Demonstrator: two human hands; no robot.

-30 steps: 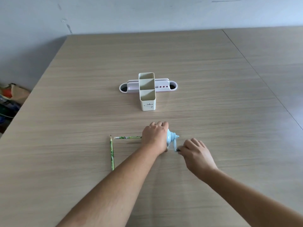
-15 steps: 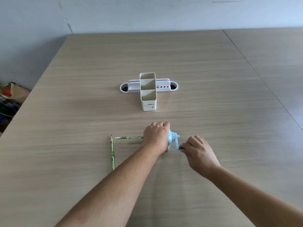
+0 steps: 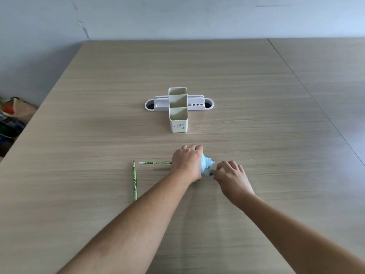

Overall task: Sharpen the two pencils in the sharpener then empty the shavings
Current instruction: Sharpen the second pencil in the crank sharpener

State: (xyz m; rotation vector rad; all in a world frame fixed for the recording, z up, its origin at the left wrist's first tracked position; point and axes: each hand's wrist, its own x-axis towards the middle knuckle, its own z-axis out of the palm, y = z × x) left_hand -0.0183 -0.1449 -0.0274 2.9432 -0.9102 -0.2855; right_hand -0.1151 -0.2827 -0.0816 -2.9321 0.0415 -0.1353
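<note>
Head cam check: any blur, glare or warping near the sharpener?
Head view: soft, even light and no glare; the crank by the right hand is slightly smeared; the left hand hides most of the sharpener; wide-angle bending splays the table edges.

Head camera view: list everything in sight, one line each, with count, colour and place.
Pencils: 2, green patterned; one loose at left, one lying toward the sharpener.
Sharpener: 1, light blue, between the hands.
Pen holder: 1, cream, table centre.
White tray: 1, behind the holder.
Table: 1, light wood.
Bags: mixed colours, floor at left.
Left hand: grip on the sharpener body.
Right hand: at the crank.
</note>
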